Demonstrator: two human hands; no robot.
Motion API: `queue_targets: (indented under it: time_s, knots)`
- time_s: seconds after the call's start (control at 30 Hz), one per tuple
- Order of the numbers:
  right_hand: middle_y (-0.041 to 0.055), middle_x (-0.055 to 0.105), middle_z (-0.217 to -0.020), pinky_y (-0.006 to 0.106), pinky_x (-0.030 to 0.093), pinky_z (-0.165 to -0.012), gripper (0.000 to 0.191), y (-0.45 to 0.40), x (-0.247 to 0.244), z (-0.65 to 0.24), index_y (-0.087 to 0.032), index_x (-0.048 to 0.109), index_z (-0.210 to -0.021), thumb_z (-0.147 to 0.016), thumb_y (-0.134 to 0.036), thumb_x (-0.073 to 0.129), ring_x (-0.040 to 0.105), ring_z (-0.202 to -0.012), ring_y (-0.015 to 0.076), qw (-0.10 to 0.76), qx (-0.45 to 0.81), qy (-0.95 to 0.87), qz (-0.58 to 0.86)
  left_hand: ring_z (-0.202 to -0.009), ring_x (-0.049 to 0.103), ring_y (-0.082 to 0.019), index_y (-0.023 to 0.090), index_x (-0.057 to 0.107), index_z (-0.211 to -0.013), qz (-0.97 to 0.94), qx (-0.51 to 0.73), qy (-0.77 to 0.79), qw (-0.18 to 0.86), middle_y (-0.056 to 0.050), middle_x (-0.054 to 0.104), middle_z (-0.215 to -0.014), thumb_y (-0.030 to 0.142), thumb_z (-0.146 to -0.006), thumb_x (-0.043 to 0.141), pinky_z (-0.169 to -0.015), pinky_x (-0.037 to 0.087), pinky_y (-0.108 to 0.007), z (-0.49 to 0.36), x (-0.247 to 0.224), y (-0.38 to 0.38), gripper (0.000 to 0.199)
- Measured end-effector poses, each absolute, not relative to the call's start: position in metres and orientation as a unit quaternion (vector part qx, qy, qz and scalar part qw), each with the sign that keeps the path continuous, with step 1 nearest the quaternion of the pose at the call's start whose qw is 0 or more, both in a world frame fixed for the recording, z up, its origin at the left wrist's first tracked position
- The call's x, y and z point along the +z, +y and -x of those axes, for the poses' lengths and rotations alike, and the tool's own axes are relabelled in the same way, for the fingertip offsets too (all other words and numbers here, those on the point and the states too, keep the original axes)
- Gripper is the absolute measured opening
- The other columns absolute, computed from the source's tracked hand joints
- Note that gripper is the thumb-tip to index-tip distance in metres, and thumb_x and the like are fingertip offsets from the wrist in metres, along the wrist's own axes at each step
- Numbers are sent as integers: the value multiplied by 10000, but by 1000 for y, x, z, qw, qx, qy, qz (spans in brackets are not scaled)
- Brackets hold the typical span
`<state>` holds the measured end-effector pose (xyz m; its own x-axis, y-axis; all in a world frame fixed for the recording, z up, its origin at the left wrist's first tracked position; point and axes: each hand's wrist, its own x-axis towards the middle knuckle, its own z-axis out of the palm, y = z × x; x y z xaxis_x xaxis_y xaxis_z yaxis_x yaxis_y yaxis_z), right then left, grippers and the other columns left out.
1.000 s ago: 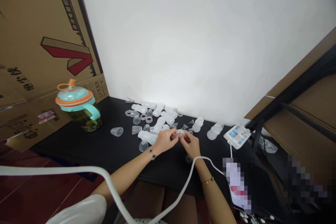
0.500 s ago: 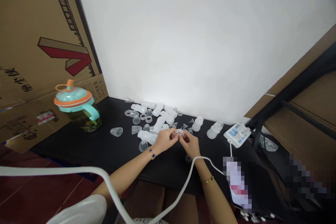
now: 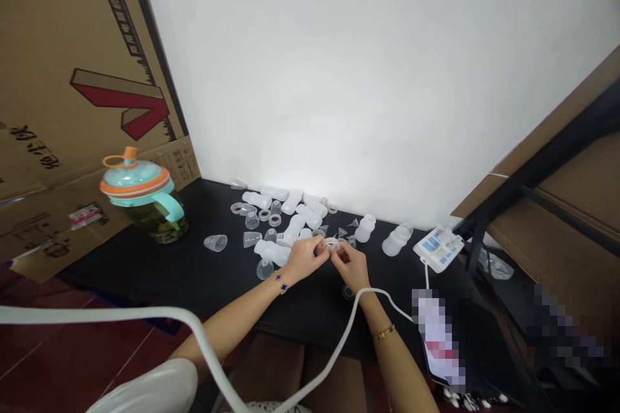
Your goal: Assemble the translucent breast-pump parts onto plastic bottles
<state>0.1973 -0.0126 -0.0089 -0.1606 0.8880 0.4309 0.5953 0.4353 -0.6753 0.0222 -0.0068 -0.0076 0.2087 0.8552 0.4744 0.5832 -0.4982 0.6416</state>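
Observation:
Between my two hands is a whitish bottle collar ring (image 3: 332, 242), held above the black table. My left hand (image 3: 306, 257) grips its left side with thumb and fingers. On the opposite side my right hand (image 3: 352, 264) pinches it the same way. Whether a teat sits inside the ring is too small to tell. Left of my hands lie several white baby bottles (image 3: 294, 230), clear domed caps (image 3: 265, 269) and loose collar rings (image 3: 274, 220). Small clear teats (image 3: 341, 232) lie just behind the ring. A white bottle (image 3: 365, 228) stands to the right, near the wall.
A large jug (image 3: 150, 200) with an orange and teal lid stands at the left by a cardboard box (image 3: 72, 110). Another bottle (image 3: 396, 241) leans near a white power strip (image 3: 438, 248). A white cable (image 3: 334, 355) crosses before my arms. A phone (image 3: 440, 342) lies at right.

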Motion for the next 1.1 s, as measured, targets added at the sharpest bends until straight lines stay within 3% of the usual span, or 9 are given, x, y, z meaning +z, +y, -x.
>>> queue_targets:
  time_s: [0.47,0.8,1.1]
  knots:
    - [-23,572,-602,214,392,-524,282,-13,-10,-197,-193,710,-882,-938,-420,552,504,-539,127,405,174,-750,493,-566,477,-115,196,496,-706,-762,414,466,178,44,496,-616,297,-924,511,-593,325,-238,-21,-4,-8,241]
    - [-10,606,-636,218,431,-540,292,-12,-11,-199,-192,709,-955,-945,-434,545,546,-555,137,433,196,-729,492,-625,554,-140,200,634,-830,-758,412,482,152,18,596,-665,328,-938,527,-642,385,-248,-22,-1,-9,199]
    - [-16,594,-621,221,412,-523,264,-11,-13,-199,-197,704,-928,-939,-419,562,536,-538,133,426,187,-738,488,-632,548,-131,189,578,-740,-756,427,466,169,23,580,-661,294,-922,538,-652,383,-242,-21,0,-9,214]
